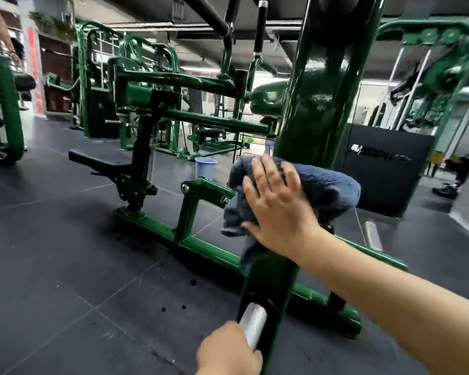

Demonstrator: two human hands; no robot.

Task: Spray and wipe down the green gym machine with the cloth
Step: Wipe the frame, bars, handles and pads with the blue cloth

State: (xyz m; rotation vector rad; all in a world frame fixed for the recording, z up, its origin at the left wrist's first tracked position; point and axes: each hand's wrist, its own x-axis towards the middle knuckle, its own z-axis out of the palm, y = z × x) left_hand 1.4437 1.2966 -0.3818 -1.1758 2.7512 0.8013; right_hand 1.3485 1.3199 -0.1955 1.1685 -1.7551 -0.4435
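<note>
- Nearest you, your left hand [228, 350] was curled round the knurled silver steel peg [252, 327] that juts from the foot of the dark green upright post [314, 104], gripping it as a brace.
- Just above, your right hand [278, 204] lay with fingers straight and spread, flat on the crumpled blue-grey terry cloth [331, 188], pressing it against the post rather than pinching it.
- The cloth was wrapped partway round the post, one end hanging down its left side, the rest bunched to the right of your palm.
- The post's long axis ran up and away from you, tilted slightly right; bare glossy paint lay above the cloth and a shorter stretch below it, down toward the peg. I judge the next wipe should follow that axis, and your right hand was the one placed for it.
- No spray bottle showed anywhere.
- Beyond the post, the green steel base rail [201, 244] ran along the dark rubber floor, with the black padded seat [100, 161] on its sprung column further left.
- Farther back stood a pale blue plastic bucket [205, 169], well apart from both hands.
</note>
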